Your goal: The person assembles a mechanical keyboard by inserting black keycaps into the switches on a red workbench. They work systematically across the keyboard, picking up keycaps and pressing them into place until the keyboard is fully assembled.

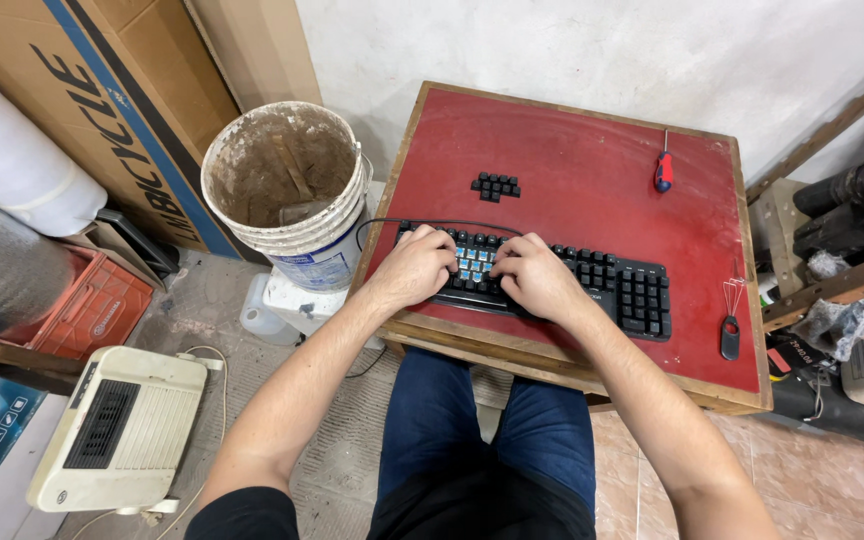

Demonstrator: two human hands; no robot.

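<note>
A black keyboard (612,285) lies along the near edge of a small red-topped table (572,150). Both hands rest on its left half. My left hand (414,268) covers the far left keys, fingers curled down. My right hand (535,277) sits beside it, fingertips at a patch where keycaps are off and pale blue switches (473,262) show. What the fingertips pinch is hidden. A small cluster of loose black keycaps (495,186) lies farther back on the table. The keyboard's black cable (422,223) loops off its back left.
A red-and-blue screwdriver (663,170) lies at the table's back right; a wire keycap puller (731,320) at the right edge. A dirty white bucket (287,190) stands left of the table. Cardboard boxes (122,90), a red crate (92,305) and a cream heater (117,430) fill the left floor.
</note>
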